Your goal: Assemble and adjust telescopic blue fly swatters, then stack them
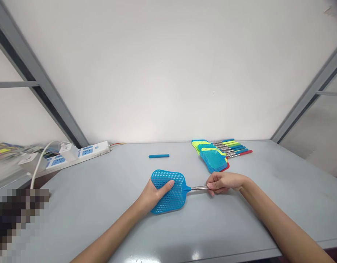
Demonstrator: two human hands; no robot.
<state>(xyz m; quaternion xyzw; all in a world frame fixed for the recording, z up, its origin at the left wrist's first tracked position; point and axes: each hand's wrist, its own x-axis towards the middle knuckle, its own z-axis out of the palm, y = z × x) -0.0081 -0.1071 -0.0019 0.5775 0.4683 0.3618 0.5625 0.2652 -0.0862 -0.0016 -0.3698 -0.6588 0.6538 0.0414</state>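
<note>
A blue fly swatter (177,197) with a perforated head and a thin metal rod lies level between my two hands. My left hand (154,193) grips the head from its left side, thumb on top and the other fingers hidden beneath. Closed round the rod, my right hand (221,182) covers its right end, so I cannot see whether a grip is fitted there. Beyond the swatter, a loose blue handle sleeve (159,156) rests on the table.
Several fly swatters (213,160) in blue, yellow-green and red lie overlapped at the back right of the grey table (116,190). A white power strip (102,148) with plugged-in adapters (68,152) and a white cable sits at the left edge. A white wall (168,73) stands behind.
</note>
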